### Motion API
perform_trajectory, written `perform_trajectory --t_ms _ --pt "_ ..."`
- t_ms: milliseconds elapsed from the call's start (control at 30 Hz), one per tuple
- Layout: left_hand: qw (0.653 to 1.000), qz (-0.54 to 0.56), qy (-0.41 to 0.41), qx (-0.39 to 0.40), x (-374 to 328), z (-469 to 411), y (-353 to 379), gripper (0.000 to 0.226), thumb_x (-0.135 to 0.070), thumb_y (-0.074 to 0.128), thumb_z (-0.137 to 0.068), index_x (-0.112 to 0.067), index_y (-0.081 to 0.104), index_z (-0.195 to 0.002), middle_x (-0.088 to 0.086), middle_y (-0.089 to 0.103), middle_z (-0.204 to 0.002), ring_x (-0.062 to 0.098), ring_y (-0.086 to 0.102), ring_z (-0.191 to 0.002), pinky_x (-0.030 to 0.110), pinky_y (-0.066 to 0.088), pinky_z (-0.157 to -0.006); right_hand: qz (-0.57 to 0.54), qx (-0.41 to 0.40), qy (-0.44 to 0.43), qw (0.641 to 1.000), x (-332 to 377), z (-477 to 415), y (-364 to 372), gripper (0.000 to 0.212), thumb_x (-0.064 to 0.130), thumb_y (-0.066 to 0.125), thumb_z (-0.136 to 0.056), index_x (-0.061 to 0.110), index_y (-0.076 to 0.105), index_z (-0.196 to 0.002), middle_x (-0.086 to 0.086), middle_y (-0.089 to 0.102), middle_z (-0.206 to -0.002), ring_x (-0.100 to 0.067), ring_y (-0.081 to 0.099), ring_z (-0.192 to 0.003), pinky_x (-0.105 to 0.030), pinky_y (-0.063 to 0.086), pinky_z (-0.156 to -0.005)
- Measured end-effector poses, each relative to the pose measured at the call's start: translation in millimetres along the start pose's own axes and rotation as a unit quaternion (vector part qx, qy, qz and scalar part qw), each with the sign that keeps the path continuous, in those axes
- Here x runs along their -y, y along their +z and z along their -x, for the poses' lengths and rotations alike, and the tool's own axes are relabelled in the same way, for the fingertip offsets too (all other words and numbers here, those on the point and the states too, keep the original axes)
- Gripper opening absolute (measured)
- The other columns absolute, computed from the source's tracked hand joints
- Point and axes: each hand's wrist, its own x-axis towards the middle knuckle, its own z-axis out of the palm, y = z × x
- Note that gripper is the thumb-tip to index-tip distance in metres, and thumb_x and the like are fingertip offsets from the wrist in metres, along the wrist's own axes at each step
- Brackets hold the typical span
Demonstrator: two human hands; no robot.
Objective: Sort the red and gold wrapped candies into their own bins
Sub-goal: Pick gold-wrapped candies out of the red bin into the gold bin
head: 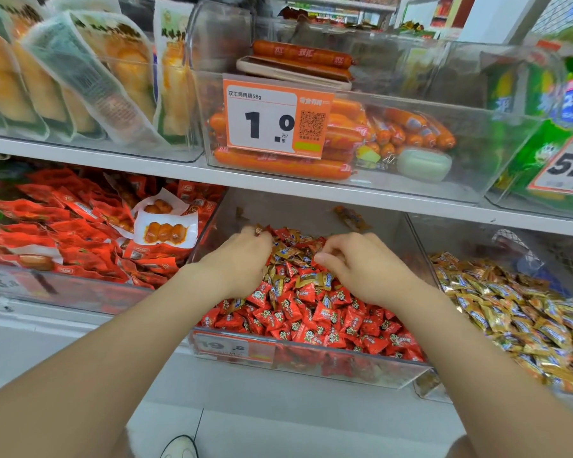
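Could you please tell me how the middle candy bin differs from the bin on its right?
The middle bin holds red candies with gold candies mixed in at the back; the right bin shows only gold. The left hand and right hand are in the middle bin, none in the right bin. Both bins are clear plastic.

Upper centre of the frame: orange price tag (275,119) clipped to the front of the clear sausage bin (477,160) reads "双汇鸡肉肠58g", price "1.0", unit "元/根", with a QR code to the right of the price. The sausage (303,54) lying on top at the back carries white "双汇" marks. Right edge: a second orange tag (571,166) shows "5.", the rest cut off. Lower centre: the label (225,347) on the red candy bin (344,370) front reads "19.8", blurred. Other print is illegible.
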Motion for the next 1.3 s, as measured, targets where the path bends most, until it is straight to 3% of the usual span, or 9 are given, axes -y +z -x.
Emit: perform_trajectory --t_ms 100,200,300,500,700,933,1133,1200,1300 --pt "0.998 -0.015 -0.001 0.054 1.2 -5.8 5.7 0.024 -0.006 0.052 -0.103 -0.009 0.049 -0.127 0.013 0.042 -0.119 0.023 0.053 -0.089 0.043 0.052 -0.085 0.011 0.024 -0.016 1.0 2.1 -6.7 5.3 0.035 0.046 0.056 -0.106 0.023 0.06 -0.079 0.003 0.065 -0.076 -0.021 0.064 -0.072 -0.046 0.057 -0.073" --pt "0.994 -0.034 0.005 0.105 1.2 -8.8 10.2 0.014 -0.013 0.051 -0.107 -0.01 0.047 -0.119 0.011 0.036 -0.12 0.019 0.045 -0.092 0.04 0.047 -0.087 0.056 0.113 -0.047 0.991 7.5 -7.5 13.3 0.011 0.043 0.053 -0.107 0.035 0.059 -0.103 0.004 0.059 -0.11 -0.021 0.062 -0.097 -0.047 0.054 -0.089" --pt "0.991 -0.048 0.018 0.124 2.1 -13.1 14.2 0.023 -0.018 0.053 -0.108 -0.012 0.044 -0.128 0.014 0.035 -0.127 0.025 0.049 -0.107 0.044 0.048 -0.097 0.133 0.155 -0.029 0.978 6.1 -4.2 17.0 0.026 0.051 0.048 -0.107 0.038 0.052 -0.129 0.0 0.049 -0.122 -0.029 0.063 -0.101 -0.044 0.052 -0.083" --pt "0.986 -0.012 0.043 0.164 -5.3 -12.7 9.0 0.042 -0.039 0.051 -0.109 -0.02 0.037 -0.143 0.006 0.041 -0.119 0.026 0.053 -0.108 0.047 0.049 -0.098 0.113 0.149 -0.038 0.982 11.1 -6.4 12.4 0.019 0.045 0.059 -0.104 0.03 0.06 -0.115 0.004 0.059 -0.097 -0.027 0.062 -0.099 -0.046 0.055 -0.083" --pt "0.988 0.052 0.068 0.131 -6.6 -9.1 8.8 0.022 -0.036 0.061 -0.104 -0.021 0.045 -0.111 -0.003 0.048 -0.101 0.019 0.05 -0.094 0.035 0.042 -0.077 -0.02 0.069 -0.016 0.997 6.4 2.2 1.7 0.008 0.033 0.062 -0.104 0.029 0.062 -0.11 0.005 0.064 -0.077 -0.014 0.062 -0.067 -0.041 0.054 -0.069" --pt "0.986 0.141 0.07 0.049 -12.5 -0.4 -0.7 0.018 -0.026 0.058 -0.107 -0.015 0.048 -0.097 -0.004 0.051 -0.068 0.011 0.043 -0.059 0.031 0.03 -0.054 -0.055 0.034 0.054 0.996 12.7 8.6 -3.0 0.017 0.035 0.063 -0.105 0.02 0.068 -0.112 0.001 0.069 -0.079 -0.004 0.058 -0.071 -0.029 0.039 -0.067" --pt "0.965 0.258 0.009 -0.047 -8.7 13.5 -23.9 0.019 -0.039 0.058 -0.105 -0.023 0.053 -0.096 -0.002 0.061 -0.072 0.004 0.052 -0.049 0.026 0.04 -0.048 -0.11 0.003 0.073 0.991 17.9 11.4 -8.6 0.012 0.04 0.066 -0.101 0.029 0.062 -0.102 0.002 0.071 -0.076 -0.012 0.069 -0.062 -0.03 0.054 -0.06" --pt "0.942 0.333 -0.013 -0.039 -12.0 20.3 -25.5 0.02 -0.041 0.059 -0.105 -0.023 0.053 -0.099 -0.001 0.074 -0.085 0.01 0.068 -0.065 0.035 0.055 -0.061 -0.169 0.007 0.091 0.981 20.2 12.8 -10.5 0.012 0.04 0.068 -0.101 0.03 0.062 -0.1 0.0 0.071 -0.066 -0.016 0.068 -0.054 -0.032 0.056 -0.056" --pt "0.892 0.45 -0.033 -0.03 -28.5 30.7 -26.4 0.017 -0.03 0.059 -0.106 -0.014 0.052 -0.107 -0.001 0.079 -0.096 0.009 0.069 -0.071 0.038 0.052 -0.068 -0.323 0.018 0.146 0.935 22.2 22.9 -22.1 0.012 0.036 0.07 -0.101 0.024 0.067 -0.105 -0.003 0.065 -0.062 -0.017 0.06 -0.052 -0.034 0.051 -0.054"
